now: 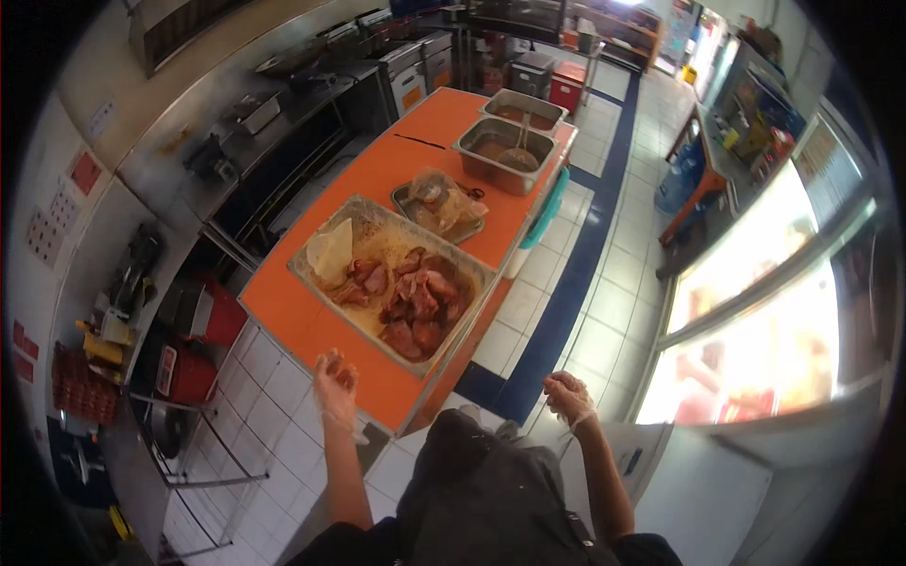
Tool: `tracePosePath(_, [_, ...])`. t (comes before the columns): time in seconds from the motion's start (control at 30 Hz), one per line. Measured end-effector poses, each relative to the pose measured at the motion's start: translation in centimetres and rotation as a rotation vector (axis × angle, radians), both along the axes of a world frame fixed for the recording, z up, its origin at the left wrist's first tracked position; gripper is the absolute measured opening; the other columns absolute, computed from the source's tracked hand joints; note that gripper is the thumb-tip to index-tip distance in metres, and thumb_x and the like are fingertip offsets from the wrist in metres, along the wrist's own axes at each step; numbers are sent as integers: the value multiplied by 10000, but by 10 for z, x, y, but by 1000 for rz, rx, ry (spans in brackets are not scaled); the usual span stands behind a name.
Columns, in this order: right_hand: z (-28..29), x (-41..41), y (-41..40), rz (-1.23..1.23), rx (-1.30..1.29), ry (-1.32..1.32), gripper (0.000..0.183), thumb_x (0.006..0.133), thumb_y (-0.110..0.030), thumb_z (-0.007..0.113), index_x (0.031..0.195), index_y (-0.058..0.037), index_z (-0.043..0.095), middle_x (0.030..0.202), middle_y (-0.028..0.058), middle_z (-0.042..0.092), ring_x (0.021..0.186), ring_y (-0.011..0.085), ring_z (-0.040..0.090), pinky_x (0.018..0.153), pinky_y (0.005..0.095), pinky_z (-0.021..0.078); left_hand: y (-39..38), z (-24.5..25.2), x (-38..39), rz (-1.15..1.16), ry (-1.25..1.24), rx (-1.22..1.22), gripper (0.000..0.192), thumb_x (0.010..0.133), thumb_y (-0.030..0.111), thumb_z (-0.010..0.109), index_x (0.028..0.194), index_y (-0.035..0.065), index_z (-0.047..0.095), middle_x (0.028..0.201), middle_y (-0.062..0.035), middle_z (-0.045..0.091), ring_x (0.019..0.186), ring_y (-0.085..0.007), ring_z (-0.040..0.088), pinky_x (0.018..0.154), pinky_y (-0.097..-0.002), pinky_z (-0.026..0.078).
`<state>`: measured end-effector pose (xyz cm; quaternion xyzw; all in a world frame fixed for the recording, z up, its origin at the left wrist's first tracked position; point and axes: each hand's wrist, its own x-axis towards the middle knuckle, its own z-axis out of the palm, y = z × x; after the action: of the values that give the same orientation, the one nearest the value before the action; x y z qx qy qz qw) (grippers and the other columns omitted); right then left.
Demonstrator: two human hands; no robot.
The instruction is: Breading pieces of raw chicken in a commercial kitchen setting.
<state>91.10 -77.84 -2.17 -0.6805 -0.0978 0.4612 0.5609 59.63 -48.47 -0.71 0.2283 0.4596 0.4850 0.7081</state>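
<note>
My left hand, in a clear plastic glove, is raised at the near edge of the orange table, fingers curled apart with nothing in them. Over the floor right of the table is my right hand, also gloved, its fingers bent in; whether it holds anything is unclear. Beyond my hands a large metal tray holds pieces of raw meat, yellowish liquid and a pale flat piece at its left end. Behind it a small metal tray bears a clear plastic bag, with scissors partly visible beside it.
Two deep metal pans stand at the table's far end, the nearer with a ladle. A steel counter runs along the left. On the right are a lit glass-door cooler and a side table with a blue water jug.
</note>
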Motion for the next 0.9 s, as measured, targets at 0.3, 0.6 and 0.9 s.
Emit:
tracePosePath(0.3, [-24,246,183,316,156,-88,254,944,-269,638,1022,-29,622,773,-4,589,629,85,554,538,244,448,19,10,298,-475,-372,-290,549,926,411,632,1321,62,478,1209,-115,571,1009,-276,585,892,-377,487])
tracePosePath(0.6, [-15,406,276,135,16,176,186,941,-205,652,1054,-64,611,808,18,598,605,85,567,514,220,444,136,-145,524,322,-181,-753,422,975,358,558,1300,101,481,1305,-83,507,1132,-252,559,919,-421,525])
tracePosePath(0.9, [-102,573,382,63,-81,179,409,920,-233,676,1252,-81,491,899,67,604,601,149,590,479,247,449,278,-172,578,464,-33,-556,372,992,332,539,1232,49,522,995,-101,632,759,-180,648,551,-230,534])
